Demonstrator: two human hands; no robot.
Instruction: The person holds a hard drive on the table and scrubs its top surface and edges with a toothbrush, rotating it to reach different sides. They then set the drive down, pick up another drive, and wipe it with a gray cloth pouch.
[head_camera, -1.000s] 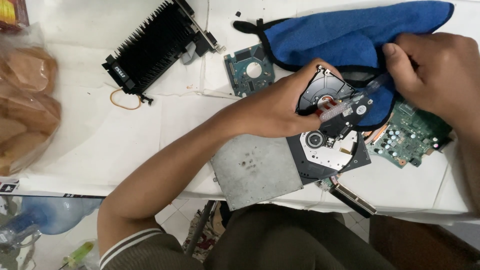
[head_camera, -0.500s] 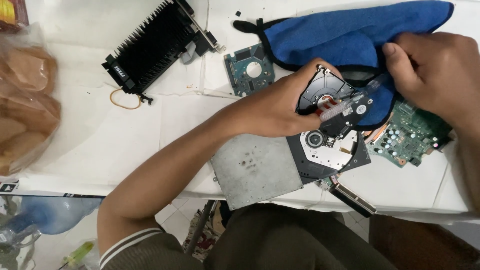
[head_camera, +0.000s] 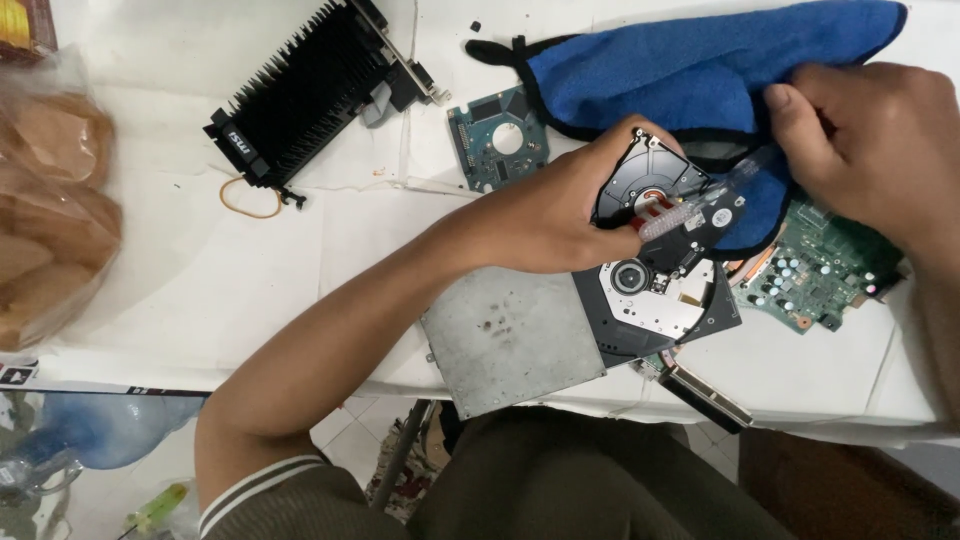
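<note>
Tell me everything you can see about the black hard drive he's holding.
The black hard drive is opened, its dark round platter and a reddish part near the centre exposed. It looks like metal. The left hand grips it from the left, tilted above an optical drive. The right hand holds a clear-handled screwdriver against it. A blue cloth lies behind.

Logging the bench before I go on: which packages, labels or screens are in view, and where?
Clear plastic bag: left table edge, crumpled, tan contents.
Box corner: top left, yellow and red.
Small white label: on the black finned heatsink's near end.
No screens.
</note>
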